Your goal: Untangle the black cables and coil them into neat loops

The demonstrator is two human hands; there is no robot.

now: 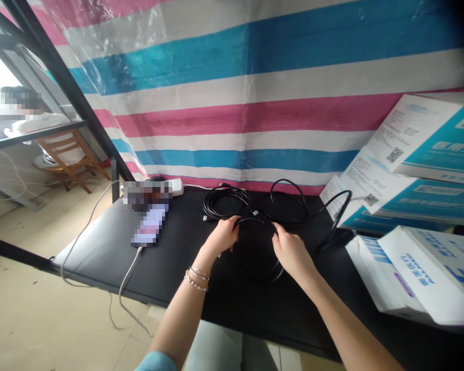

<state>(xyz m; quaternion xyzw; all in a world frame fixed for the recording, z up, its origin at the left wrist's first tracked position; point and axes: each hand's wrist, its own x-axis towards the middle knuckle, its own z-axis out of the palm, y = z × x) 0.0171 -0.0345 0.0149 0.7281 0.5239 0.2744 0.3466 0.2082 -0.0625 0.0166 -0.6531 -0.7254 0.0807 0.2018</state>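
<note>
Between my two hands is a black cable (pixel 257 279), bent into a loop over the black tabletop. My left hand (pixel 225 238) is closed on the loop's left side, and my right hand (pixel 288 242) grips its right side with thumb and fingers together. Just beyond my left hand lies a coiled black cable (pixel 226 202) with a light-coloured plug (pixel 206 218) at its near edge. Looser black cable turns (pixel 285 203) lie behind my right hand, and one stretch arches up toward the boxes on the right.
Blue and white boxes (pixel 390 180) are stacked at the back right, with white cartons (pixel 417 273) in front. A phone (pixel 150 224) with a charging cable (pixel 129 273) lies left, near a white power strip (pixel 176 187). Striped sheeting (pixel 232 118) hangs behind. A person (pixel 38 121) sits far left.
</note>
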